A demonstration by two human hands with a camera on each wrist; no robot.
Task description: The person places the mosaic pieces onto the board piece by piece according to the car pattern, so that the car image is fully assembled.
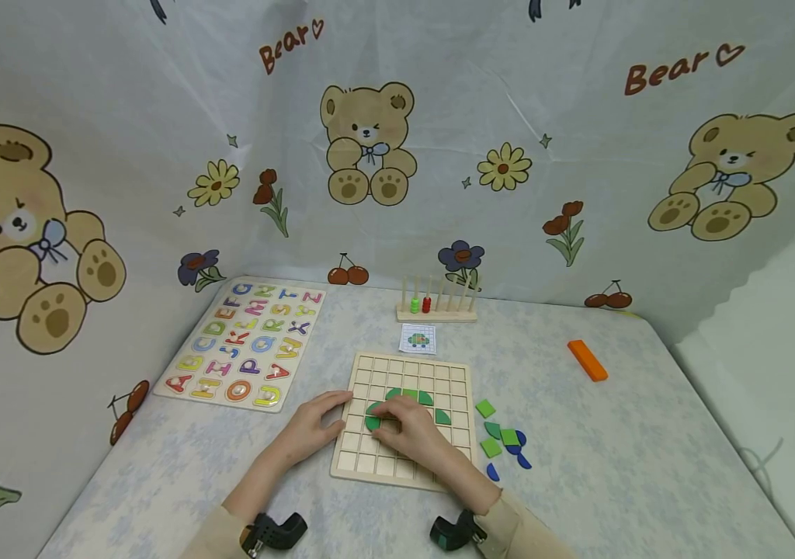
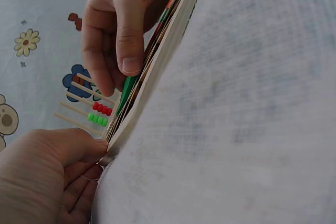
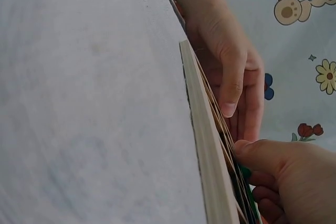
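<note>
A wooden grid board [image 1: 414, 373] lies on the table with several green pieces set in its cells. My left hand [image 1: 310, 428] rests at the board's left edge, fingertips and thumb touching the rim, fingers only gently bent. Over the board's left part, my right hand [image 1: 414, 433] pinches a green quarter-circle piece [image 1: 373, 423] between thumb and forefinger, low against the cells. That green piece [image 2: 125, 94] shows below the right thumb in the left wrist view. A light green square [image 1: 410, 394] and a green quarter circle [image 1: 442, 417] sit in other cells.
Loose light green squares [image 1: 491, 448] and blue pieces [image 1: 492, 471] lie right of the board. Behind it are a printed picture card [image 1: 418, 339] and a peg rack [image 1: 435, 317] with beads. An alphabet board [image 1: 230, 349] lies left, an orange bar [image 1: 587, 360] right.
</note>
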